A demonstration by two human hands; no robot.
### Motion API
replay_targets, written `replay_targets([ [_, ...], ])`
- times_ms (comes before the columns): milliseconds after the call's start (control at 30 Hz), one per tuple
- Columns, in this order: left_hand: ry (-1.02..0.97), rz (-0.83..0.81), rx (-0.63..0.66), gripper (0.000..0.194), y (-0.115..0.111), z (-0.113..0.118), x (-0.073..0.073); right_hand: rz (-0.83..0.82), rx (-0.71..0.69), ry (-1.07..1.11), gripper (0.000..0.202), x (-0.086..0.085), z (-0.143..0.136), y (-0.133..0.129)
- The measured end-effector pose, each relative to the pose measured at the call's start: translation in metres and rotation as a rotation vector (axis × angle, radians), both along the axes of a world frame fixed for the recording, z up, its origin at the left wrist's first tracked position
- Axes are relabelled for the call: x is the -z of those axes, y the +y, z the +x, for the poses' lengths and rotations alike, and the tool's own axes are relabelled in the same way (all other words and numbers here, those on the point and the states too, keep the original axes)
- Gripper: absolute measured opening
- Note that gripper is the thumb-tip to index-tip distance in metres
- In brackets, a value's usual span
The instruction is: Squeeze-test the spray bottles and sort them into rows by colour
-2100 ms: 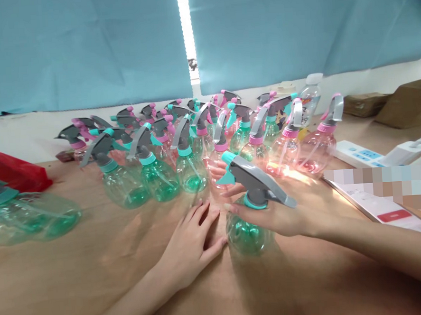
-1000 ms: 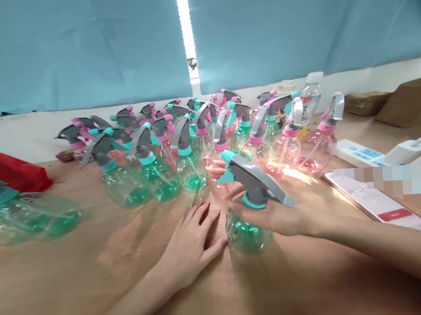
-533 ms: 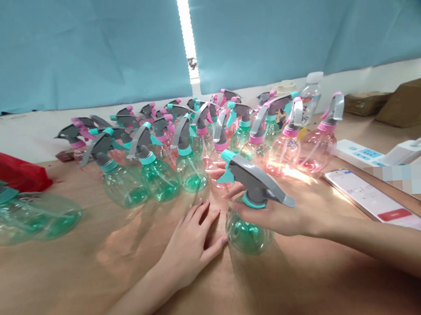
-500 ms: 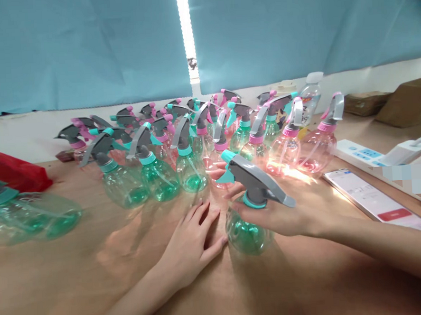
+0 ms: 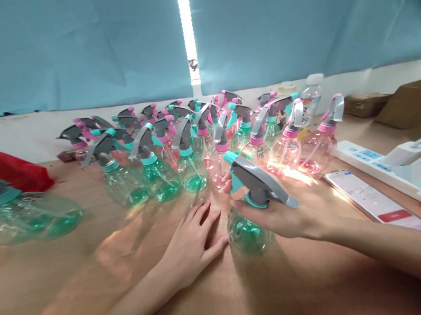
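While the right hand (image 5: pixel 276 218) gripped the green spray bottle (image 5: pixel 249 236) left of the phone (image 5: pixel 377 199), its sprayer head (image 5: pixel 256 176) already on, I couldn't tell whether the trigger (image 5: pixel 235 179) was fully pulled; the left hand (image 5: pixel 189 246), farther left, lay loosely spread, holding nothing.

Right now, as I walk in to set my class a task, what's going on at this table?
A person's right-hand grip is closed around the upper part of a green spray bottle. The left-hand grip is open, resting palm down on the table beside it. Behind them stand more spray bottles, green and pink. A phone lies to the right, near a power strip.
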State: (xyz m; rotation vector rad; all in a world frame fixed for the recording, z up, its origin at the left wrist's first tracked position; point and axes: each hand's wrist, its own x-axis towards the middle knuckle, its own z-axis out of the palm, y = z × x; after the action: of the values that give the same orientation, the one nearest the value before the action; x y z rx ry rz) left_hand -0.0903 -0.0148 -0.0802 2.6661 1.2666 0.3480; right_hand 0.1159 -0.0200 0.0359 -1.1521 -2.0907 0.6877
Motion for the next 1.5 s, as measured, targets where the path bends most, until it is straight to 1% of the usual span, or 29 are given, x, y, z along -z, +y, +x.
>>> replay_targets([
  [133, 0.001, 0.006, -0.006, 0.048, 0.0, 0.0, 0.0, -0.033, 0.008, 0.012, 0.039, 0.001, 0.0, 0.001],
  [267, 0.004, 0.007, -0.002, 0.047, 0.0, 0.001, -0.001, -0.035, -0.01, 0.087, 0.022, 0.007, 0.0, 0.003],
  [300, 0.005, 0.008, 0.0, 0.046, 0.0, 0.001, -0.001, -0.027, -0.009, 0.108, 0.021, 0.011, 0.0, 0.004],
  [433, 0.012, 0.009, 0.004, 0.047, 0.0, 0.001, -0.001, -0.015, 0.007, 0.228, 0.041, 0.033, 0.002, 0.008],
  [500, 0.013, 0.005, 0.001, 0.047, 0.0, 0.001, -0.001, -0.022, -0.014, 0.295, 0.044, 0.044, 0.003, 0.01],
  [567, 0.013, 0.001, -0.001, 0.047, 0.0, 0.001, -0.001, -0.029, -0.036, 0.338, 0.046, 0.051, 0.004, 0.011],
  [633, 0.016, -0.002, 0.001, 0.047, 0.0, 0.001, -0.001, -0.033, -0.054, 0.356, 0.047, 0.051, 0.004, 0.011],
  [667, 0.016, -0.001, 0.002, 0.047, 0.0, 0.001, -0.001, -0.033, -0.056, 0.359, 0.046, 0.048, 0.004, 0.011],
  [767, 0.009, 0.003, 0.004, 0.046, -0.001, 0.002, -0.002, -0.054, -0.026, 0.292, 0.037, 0.027, 0.002, 0.007],
  [800, 0.004, 0.007, 0.007, 0.046, -0.001, 0.002, -0.001, -0.081, -0.004, 0.22, 0.032, 0.019, 0.002, 0.005],
  [833, -0.001, 0.011, 0.009, 0.045, -0.001, 0.002, -0.001, -0.111, -0.014, 0.153, 0.03, 0.012, 0.001, 0.004],
  [900, -0.012, 0.018, 0.011, 0.045, -0.001, 0.001, 0.0, -0.106, -0.007, 0.106, 0.029, 0.006, 0.0, 0.002],
  [967, -0.019, 0.023, 0.009, 0.046, -0.001, 0.001, 0.0, -0.075, -0.009, 0.123, 0.032, 0.011, 0.0, 0.003],
  [1133, -0.004, 0.026, 0.007, 0.046, -0.001, 0.001, 0.0, -0.014, 0.012, 0.264, 0.041, 0.047, 0.003, 0.011],
  [1200, 0.001, 0.026, 0.003, 0.047, -0.001, 0.001, 0.0, -0.002, -0.006, 0.3, 0.046, 0.055, 0.003, 0.013],
  [1267, -0.001, 0.026, 0.0, 0.047, -0.001, 0.0, 0.001, 0.004, -0.023, 0.315, 0.05, 0.058, 0.004, 0.014],
  [1500, -0.014, 0.029, 0.002, 0.047, -0.001, -0.001, 0.003, 0.008, -0.052, 0.315, 0.05, 0.054, 0.003, 0.013],
])
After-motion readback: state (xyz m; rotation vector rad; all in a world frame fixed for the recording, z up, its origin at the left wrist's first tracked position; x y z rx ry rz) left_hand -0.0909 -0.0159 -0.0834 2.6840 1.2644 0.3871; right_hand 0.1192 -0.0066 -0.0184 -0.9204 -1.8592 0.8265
